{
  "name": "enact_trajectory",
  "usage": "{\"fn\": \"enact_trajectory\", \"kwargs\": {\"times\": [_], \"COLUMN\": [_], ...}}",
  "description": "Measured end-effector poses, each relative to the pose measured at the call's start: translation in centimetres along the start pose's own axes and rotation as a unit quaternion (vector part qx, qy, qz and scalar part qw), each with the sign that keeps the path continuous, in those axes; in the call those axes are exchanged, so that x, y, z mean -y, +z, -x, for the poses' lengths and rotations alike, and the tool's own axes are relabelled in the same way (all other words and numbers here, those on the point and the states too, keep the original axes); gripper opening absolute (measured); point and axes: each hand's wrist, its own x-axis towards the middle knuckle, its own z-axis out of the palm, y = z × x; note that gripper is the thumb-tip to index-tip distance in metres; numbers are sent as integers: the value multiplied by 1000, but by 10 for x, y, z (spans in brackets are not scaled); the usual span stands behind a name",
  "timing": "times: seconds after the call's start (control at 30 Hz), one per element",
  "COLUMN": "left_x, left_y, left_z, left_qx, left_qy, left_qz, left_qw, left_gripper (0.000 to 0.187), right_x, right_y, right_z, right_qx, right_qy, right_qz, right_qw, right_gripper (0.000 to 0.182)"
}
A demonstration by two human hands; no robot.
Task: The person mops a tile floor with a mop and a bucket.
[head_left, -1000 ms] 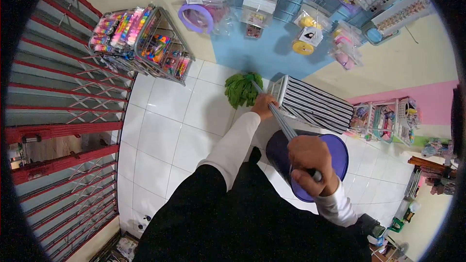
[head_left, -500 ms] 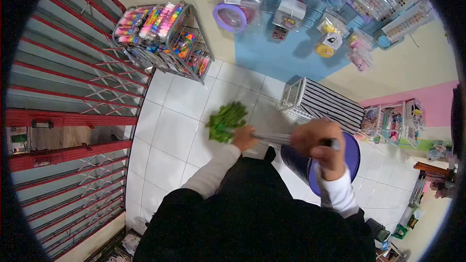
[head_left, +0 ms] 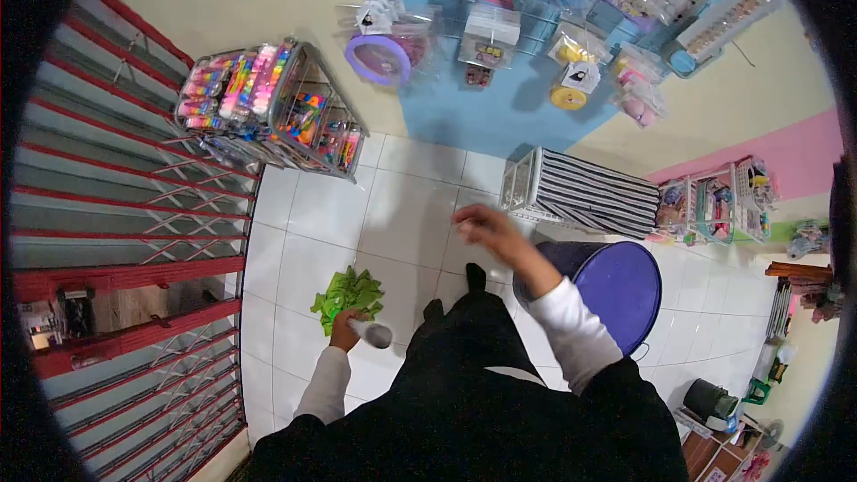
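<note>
A mop with a bright green strip head (head_left: 348, 295) is at the left, over the white tiles. My left hand (head_left: 345, 332) is wrapped round its grey handle (head_left: 373, 334) close to the head, and the handle's end points up toward the camera. Reaching forward past my knees, my right hand (head_left: 489, 232) is off the mop, its fingers loosely apart with nothing between them. Below that arm, to the right, stands a purple-blue drum (head_left: 620, 295).
A red folding gate (head_left: 134, 277) runs along the left. A wire rack of colourful packets (head_left: 268, 107) stands by the wall. A white basket rack with a striped cover (head_left: 598, 192) sits beside the drum. Packaged accessories (head_left: 491, 36) hang above the tiled floor (head_left: 402, 214).
My right hand has let go of the mop handle and moved left and forward. My left hand has carried the mop left and closer to me, tipping the handle upward.
</note>
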Motion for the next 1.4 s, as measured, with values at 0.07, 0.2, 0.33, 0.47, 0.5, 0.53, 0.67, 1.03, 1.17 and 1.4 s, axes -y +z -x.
{"fn": "enact_trajectory", "kwargs": {"times": [0.07, 0.2, 0.33, 0.47, 0.5, 0.53, 0.67, 1.03, 1.17, 1.4], "left_x": [-58, -25, -83, -76, -73, -71, -79, -68, -58, -61], "left_y": [-6, 7, 1, -5, -5, -4, 14, 38, 25, 9], "left_z": [-6, -28, -48, -56, -57, -59, -77, -103, -96, -72], "left_qx": [-3, -74, -53, -53, -52, -50, -85, -35, -28, -54], "left_qy": [17, 46, 23, 29, 31, 35, 57, 68, 73, 132], "left_qz": [-82, -48, -122, -98, -93, -88, -24, -15, -35, -15], "left_qw": [996, 995, 991, 993, 994, 994, 994, 997, 996, 990], "left_gripper": [23, 33, 31, 27, 26, 25, 29, 29, 28, 28], "right_x": [-44, -195, -319, -390, -418, -406, -388, -421, -385, -308], "right_y": [-64, -171, -228, -257, -276, -275, -297, -287, -249, -140], "right_z": [-16, -27, -23, -22, -15, -18, -18, -17, -42, -133], "right_qx": [-177, -414, -604, -627, -623, -623, -563, -529, -464, -362], "right_qy": [137, 285, 204, 32, -10, -42, -139, -109, -114, -112], "right_qz": [-24, -345, -523, -561, -562, -565, -609, -459, -499, -642], "right_qw": [974, 793, 566, 540, 544, 540, 540, 705, 723, 667], "right_gripper": [33, 30, 42, 33, 40, 42, 38, 36, 28, 39]}}
